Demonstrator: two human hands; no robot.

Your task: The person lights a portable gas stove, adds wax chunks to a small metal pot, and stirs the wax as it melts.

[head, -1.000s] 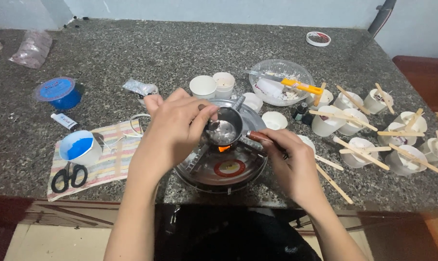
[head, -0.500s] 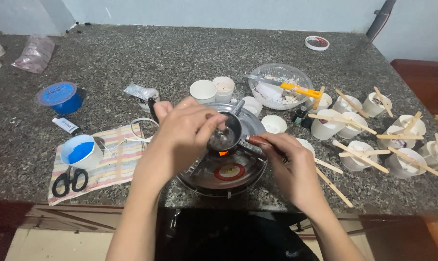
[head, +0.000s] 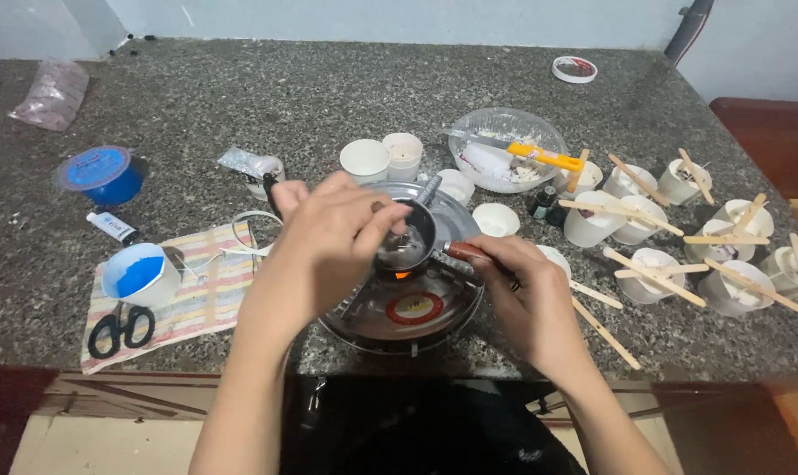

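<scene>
A small metal pot (head: 405, 244) hangs over an orange flame (head: 402, 274) at the centre of a round metal tray (head: 417, 312). My right hand (head: 527, 295) grips the pot's reddish-brown handle (head: 461, 251) from the right. From the left, my left hand (head: 329, 237) reaches over the pot's rim with its fingertips pinched on a small dark-tipped stick (head: 377, 208) that dips into the pot. The contents look pale and glossy. Most of the stick is hidden by my fingers.
Several white cups with wooden sticks (head: 645, 264) crowd the right side. A clear bowl (head: 505, 132) with a yellow-handled knife (head: 544, 157) stands behind the tray. At the left, a striped cloth (head: 197, 290) carries scissors (head: 117, 327) and a blue-filled cup (head: 138, 273). Two white cups (head: 383, 158) stand behind my left hand.
My left hand's fingers have moved further over the pot and dipped into it. The pot and my right hand have stayed over the flame.
</scene>
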